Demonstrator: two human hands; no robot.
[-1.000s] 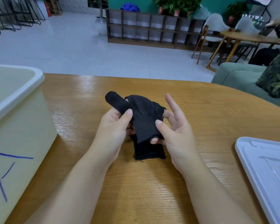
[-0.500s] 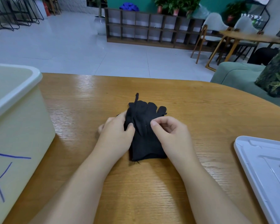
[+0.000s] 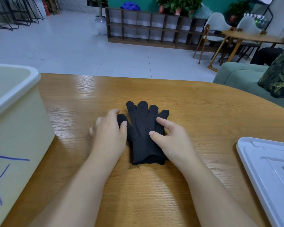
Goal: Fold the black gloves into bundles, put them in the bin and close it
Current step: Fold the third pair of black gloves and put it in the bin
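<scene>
Lying flat in the middle of the wooden table (image 3: 195, 104), the black gloves (image 3: 143, 133) are seen with their finger ends pointing to the far side and their cuffs on the near side. Two cuff edges are seen at the near end, so one glove is stacked on the other.

The left hand (image 3: 108, 133) is laid palm down just left of the gloves. Its fingers are spread a little, and its thumb is pressed on the glove's thumb part. Nothing is gripped by it.

The right hand (image 3: 172, 140) is placed on the right side of the gloves. Its fingers are apart, and two fingertips are touched down on the black cloth. Nothing is pinched or grabbed by this hand either.

A pale yellow bin (image 3: 16, 122) is found at the left edge of the table, well apart from the gloves. It is open at the top, and blue pen lines are drawn on its near wall. A white lid (image 3: 269, 174) is laid flat at the near right.
</scene>
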